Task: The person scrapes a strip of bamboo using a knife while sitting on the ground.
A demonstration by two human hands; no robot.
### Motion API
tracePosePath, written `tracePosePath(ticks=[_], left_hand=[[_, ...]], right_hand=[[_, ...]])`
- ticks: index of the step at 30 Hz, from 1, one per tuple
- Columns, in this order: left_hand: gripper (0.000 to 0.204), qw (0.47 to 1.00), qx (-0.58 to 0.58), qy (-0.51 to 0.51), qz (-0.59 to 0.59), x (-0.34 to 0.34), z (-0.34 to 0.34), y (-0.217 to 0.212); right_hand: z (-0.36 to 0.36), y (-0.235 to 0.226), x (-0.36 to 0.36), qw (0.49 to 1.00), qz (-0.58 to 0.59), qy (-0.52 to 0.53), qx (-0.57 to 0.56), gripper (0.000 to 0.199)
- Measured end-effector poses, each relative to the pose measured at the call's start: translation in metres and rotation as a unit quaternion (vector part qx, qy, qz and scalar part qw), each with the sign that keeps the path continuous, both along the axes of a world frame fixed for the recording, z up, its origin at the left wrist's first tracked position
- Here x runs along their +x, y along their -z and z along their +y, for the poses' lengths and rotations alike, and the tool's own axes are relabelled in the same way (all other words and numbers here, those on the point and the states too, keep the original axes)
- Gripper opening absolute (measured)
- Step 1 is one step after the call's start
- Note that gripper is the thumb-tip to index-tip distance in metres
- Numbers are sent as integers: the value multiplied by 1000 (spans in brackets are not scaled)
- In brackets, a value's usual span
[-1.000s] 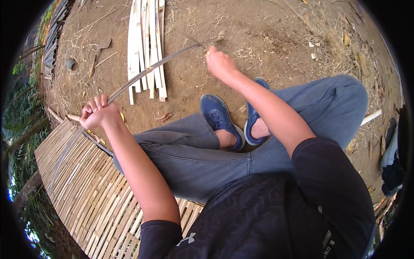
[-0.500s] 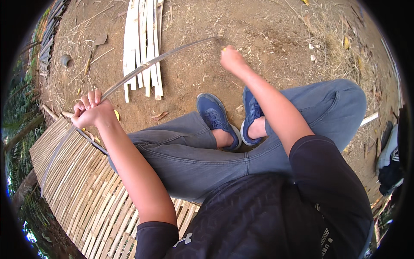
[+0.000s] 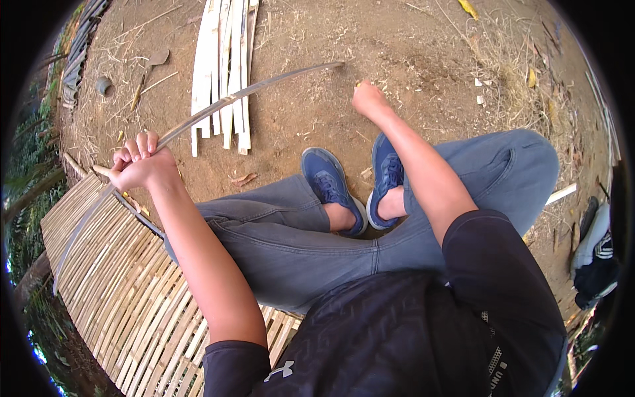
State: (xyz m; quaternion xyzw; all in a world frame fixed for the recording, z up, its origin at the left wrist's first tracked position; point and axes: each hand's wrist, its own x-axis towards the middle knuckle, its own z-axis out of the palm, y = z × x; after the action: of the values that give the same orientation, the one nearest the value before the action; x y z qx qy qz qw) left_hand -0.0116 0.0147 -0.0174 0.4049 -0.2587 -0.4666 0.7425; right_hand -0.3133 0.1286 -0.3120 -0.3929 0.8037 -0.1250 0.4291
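Note:
My left hand [image 3: 144, 167] is wrapped round a long, thin strip of split bamboo or wood [image 3: 228, 99]. The strip bows up and away to the right, and its other end trails behind the hand over the slatted bench. My right hand [image 3: 370, 100] is closed in a fist beyond my shoes, a little apart from the strip's far tip. A small yellowish bit shows at the fist's edge. What it belongs to is hidden by the fingers.
A bamboo-slat bench [image 3: 142, 284] lies at the left. Several pale split strips [image 3: 221, 79] rest on the dirt ahead. A tool with a flat blade [image 3: 159, 57] and a small grey can [image 3: 104, 86] lie farther left. Dark and pale cloth items [image 3: 593, 261] are at the right.
My right hand has shifted slightly right and nearer to me, a bit farther from the strip's tip. My left hand keeps its grip on the strip.

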Motion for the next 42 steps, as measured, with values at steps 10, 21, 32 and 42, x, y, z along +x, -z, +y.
tracePosePath(ticks=[10, 21, 32, 42], left_hand=[[25, 999, 2, -46, 13, 10, 13, 2], [23, 997, -46, 63, 17, -4, 9, 2], [30, 995, 37, -95, 14, 9, 26, -16], [23, 978, 64, -195, -34, 35, 18, -10]], right_hand=[[-28, -83, 45, 998, -47, -35, -22, 42], [-38, 14, -1, 995, 12, -89, 42, 28], [-8, -36, 46, 999, -18, 14, 24, 53], [1, -80, 56, 988, 74, -138, -3, 41]])
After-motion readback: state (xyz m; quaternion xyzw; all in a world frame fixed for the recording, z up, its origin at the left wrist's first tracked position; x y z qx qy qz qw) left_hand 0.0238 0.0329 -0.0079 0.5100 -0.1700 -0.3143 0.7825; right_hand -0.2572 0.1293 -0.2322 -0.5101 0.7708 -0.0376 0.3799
